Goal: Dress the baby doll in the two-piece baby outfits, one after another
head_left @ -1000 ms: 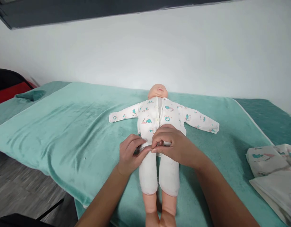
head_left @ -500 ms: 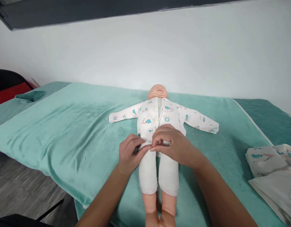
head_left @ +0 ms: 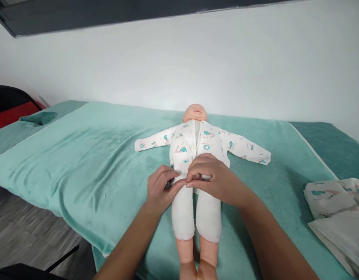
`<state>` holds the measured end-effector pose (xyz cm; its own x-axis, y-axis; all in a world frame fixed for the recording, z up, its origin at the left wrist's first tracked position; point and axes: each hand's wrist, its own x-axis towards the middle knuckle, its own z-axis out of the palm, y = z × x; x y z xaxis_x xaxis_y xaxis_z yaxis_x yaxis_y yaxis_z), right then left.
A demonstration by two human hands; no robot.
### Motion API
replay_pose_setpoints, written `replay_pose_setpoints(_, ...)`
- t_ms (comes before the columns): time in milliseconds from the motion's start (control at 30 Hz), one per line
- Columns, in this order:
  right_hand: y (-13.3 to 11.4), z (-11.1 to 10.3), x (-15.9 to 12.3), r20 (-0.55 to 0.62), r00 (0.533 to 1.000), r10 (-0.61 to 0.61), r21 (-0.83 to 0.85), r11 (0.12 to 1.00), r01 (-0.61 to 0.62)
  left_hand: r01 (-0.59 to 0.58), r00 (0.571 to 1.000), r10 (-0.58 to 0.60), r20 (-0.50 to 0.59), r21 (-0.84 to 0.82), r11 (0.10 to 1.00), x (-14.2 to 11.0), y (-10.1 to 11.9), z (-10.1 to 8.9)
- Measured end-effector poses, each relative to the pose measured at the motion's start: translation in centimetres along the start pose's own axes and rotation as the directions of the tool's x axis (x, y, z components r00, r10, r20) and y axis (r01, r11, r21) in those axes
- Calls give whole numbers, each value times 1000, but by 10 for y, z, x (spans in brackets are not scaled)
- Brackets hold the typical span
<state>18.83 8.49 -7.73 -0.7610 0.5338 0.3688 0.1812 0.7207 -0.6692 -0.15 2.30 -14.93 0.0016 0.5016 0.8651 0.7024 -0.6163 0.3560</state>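
Note:
A baby doll (head_left: 195, 112) lies on its back on a teal blanket (head_left: 88, 163), head away from me, arms spread. It wears a white shirt (head_left: 197, 144) with teal prints and buttons down the front, over a plain white cloth body. Both my hands are at the doll's waist. My left hand (head_left: 160, 189) pinches the shirt's lower hem on the left side of the front opening. My right hand (head_left: 215, 177) has its fingers curled and pinched on the hem on the right side. The fingertips of both hands meet at the bottom of the button line.
Folded white clothes with teal prints (head_left: 337, 212) are stacked at the right edge of the bed. A small teal cloth (head_left: 37, 117) lies at the far left by a red and black chair (head_left: 10, 107). A white wall runs behind the bed; grey floor shows lower left.

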Motion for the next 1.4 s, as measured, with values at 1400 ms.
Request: replay_pose_setpoints(1400, 0, -4, 1, 74, 997, -34, 69, 997, 29, 104, 994, -99, 36, -148, 983, -2, -4, 1)
